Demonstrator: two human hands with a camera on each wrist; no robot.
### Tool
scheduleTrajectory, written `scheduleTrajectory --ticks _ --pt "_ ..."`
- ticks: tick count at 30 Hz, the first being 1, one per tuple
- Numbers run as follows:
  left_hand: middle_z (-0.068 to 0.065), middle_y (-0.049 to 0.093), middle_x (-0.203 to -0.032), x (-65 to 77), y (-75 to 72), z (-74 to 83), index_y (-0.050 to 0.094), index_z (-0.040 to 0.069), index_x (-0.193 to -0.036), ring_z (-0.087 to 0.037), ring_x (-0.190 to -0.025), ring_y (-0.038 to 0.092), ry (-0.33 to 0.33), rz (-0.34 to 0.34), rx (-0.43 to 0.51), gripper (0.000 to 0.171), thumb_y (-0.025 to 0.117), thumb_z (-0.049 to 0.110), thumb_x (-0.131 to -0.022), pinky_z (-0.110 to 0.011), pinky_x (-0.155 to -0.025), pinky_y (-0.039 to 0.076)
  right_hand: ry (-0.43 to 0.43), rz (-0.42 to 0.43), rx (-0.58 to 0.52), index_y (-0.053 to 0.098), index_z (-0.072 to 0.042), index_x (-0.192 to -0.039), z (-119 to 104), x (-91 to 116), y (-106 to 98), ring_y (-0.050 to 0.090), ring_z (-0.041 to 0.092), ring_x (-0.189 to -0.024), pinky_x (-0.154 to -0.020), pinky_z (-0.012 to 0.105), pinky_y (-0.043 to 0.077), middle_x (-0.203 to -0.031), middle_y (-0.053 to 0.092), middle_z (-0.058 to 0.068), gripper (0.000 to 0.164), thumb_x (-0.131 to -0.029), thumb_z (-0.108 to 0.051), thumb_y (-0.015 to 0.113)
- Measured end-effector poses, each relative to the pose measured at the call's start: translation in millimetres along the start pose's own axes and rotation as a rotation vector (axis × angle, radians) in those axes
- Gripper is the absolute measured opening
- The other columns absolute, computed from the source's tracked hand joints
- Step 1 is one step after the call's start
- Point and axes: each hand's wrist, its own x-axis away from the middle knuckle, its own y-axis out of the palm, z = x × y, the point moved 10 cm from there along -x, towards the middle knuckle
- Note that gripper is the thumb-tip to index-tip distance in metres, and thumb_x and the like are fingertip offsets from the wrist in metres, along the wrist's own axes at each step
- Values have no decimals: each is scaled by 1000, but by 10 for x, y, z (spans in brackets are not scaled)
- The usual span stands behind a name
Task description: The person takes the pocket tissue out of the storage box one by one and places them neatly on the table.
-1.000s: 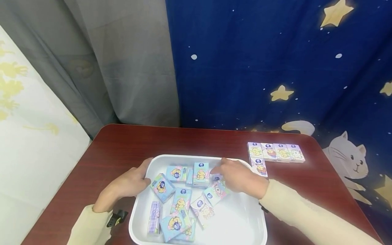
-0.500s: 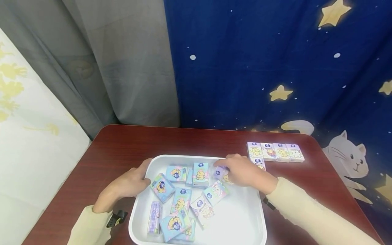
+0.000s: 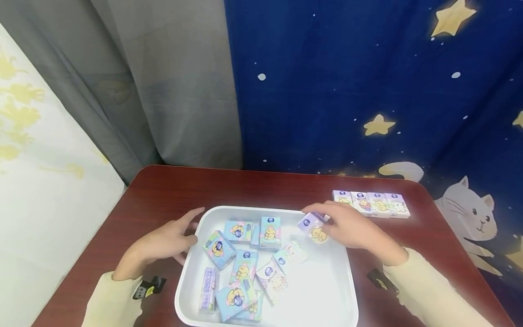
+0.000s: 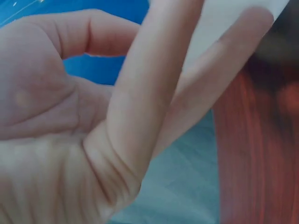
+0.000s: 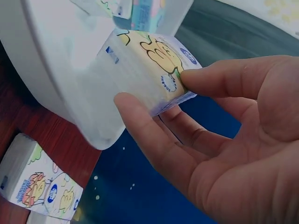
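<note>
My right hand point(image 3: 353, 225) pinches a purple-and-white tissue pack point(image 3: 310, 222) between thumb and fingers over the far right corner of a white plastic tray point(image 3: 323, 290). In the right wrist view, the thumb lies on the printed face of that pack point(image 5: 154, 51), which has a yellow cartoon figure. My left hand point(image 3: 163, 240) is at the tray's left rim with fingers spread and holds nothing. Its fingers look straight in the left wrist view. Blue tissue packs point(image 3: 244, 268), a white-and-pink pack point(image 3: 273, 277) and a purple pack on edge point(image 3: 208, 288) lie in the tray.
Beyond the tray's right corner, a row of purple-and-white tissue packs point(image 3: 380, 205) stands on the dark red table point(image 3: 245, 186). Part of this group sits behind my right hand. A grey curtain point(image 3: 184, 91) and a blue starry curtain point(image 3: 310, 113) hang behind the table.
My right hand has lifted the purple tissue pack and moved right with it, towards the tray's corner. My left hand has loosened from the rim and spread its fingers.
</note>
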Motion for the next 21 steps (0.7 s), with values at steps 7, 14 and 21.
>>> scheduleTrajectory --ticks 7,14,21 --pt "-37 41 -161 86 -5 76 8 4 -175 -37 -96 78 21 -68 34 95 66 -1 -101 -52 -69 68 46 30 -79 72 -20 -145 148 110 -79 68 29 -106 -90 54 61 -135 72 10 55 -95 3 72" --pt "-40 41 -157 73 31 89 4 -1 -174 -39 -100 77 32 -88 41 98 67 -6 -99 -53 -68 68 80 46 -131 69 -21 -148 270 214 -151 72 31 -108 -85 48 63 -141 70 14 56 -97 2 71" --pt "-35 51 -148 56 45 87 20 -3 -170 -37 -95 77 43 -92 -2 86 64 -8 -96 -51 -65 68 141 68 -228 69 -18 -150 433 331 -183 68 27 -98 -61 32 57 -141 68 18 56 -97 0 73"
